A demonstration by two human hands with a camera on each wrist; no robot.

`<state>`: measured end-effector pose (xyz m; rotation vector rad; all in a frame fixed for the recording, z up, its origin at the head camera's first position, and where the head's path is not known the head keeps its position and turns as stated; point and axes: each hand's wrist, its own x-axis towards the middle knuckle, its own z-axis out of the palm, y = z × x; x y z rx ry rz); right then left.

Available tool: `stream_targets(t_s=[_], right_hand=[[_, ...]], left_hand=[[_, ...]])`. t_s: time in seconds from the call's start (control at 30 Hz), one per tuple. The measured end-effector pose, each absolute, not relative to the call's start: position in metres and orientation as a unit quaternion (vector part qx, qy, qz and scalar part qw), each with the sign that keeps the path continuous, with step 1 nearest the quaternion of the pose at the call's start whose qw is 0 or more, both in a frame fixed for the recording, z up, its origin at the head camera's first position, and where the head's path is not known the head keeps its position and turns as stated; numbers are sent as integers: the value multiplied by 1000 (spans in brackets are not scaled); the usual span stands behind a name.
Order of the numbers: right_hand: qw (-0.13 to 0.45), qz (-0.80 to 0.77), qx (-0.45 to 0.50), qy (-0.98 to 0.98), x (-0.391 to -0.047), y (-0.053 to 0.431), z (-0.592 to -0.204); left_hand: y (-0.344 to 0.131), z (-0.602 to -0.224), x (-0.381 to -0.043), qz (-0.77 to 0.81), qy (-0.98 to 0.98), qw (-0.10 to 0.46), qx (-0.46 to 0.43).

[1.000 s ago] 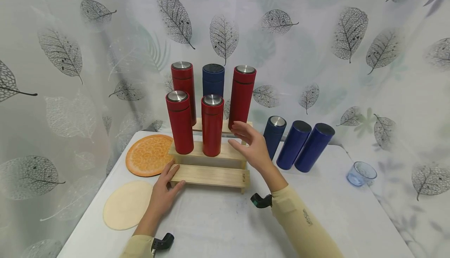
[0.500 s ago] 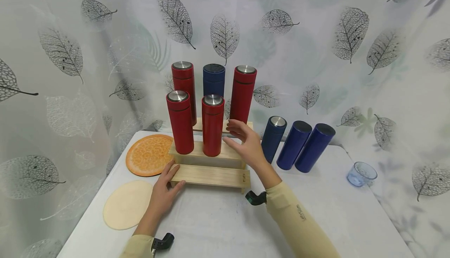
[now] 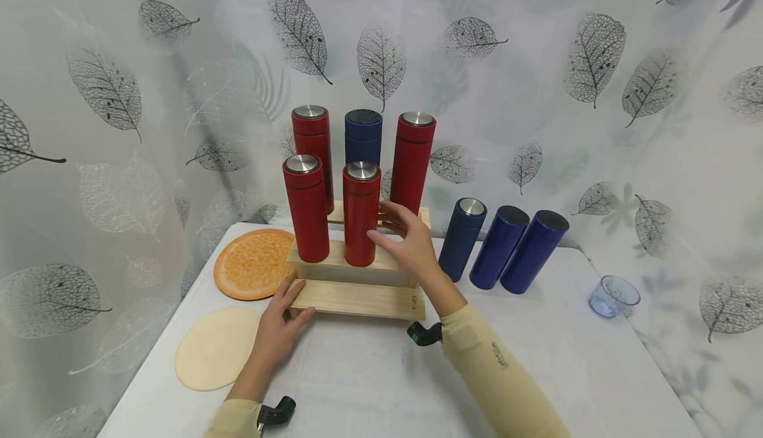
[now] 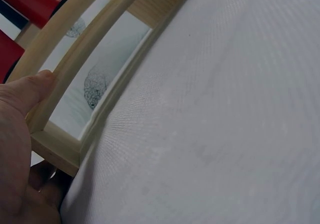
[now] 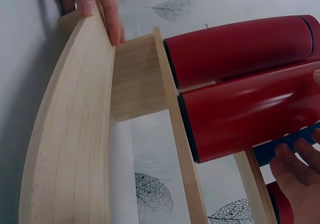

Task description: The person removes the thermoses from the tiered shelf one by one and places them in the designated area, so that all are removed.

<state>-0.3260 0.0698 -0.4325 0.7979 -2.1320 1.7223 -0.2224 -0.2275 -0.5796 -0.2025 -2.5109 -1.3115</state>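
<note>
A three-step wooden stand [image 3: 357,297] rests on the white table. My left hand [image 3: 279,325] holds the left end of its lowest step; in the left wrist view the thumb lies over a wooden bar [image 4: 75,58]. On the middle step stand two red thermos bottles, a left one [image 3: 307,219] and a right one [image 3: 361,216]. My right hand [image 3: 411,242] is at the right one's right side, thumb at its front and loosely bent fingers behind, not closed round it. The top step carries a red [image 3: 312,134], a blue [image 3: 363,136] and another red thermos [image 3: 412,160].
Right of the stand, three blue thermos-like cylinders stand on the table: one [image 3: 462,239] with a steel top, two [image 3: 499,246] [image 3: 534,251] with dark blue tops. A blue glass cup [image 3: 612,295] is farther right. An orange disc [image 3: 253,264] and a pale disc [image 3: 216,348] lie left.
My right hand has moved left, from the right side of the stand up to the right red thermos on the middle step. The left hand has stayed on the stand.
</note>
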Motion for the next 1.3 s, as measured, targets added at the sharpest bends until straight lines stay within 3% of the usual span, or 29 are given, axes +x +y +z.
stream_targets(t_s=[1.3], right_hand=[[127,593,249,-755,-333,49,-432]], left_hand=[[-227,-580,-222,-458,-873,153,-72]])
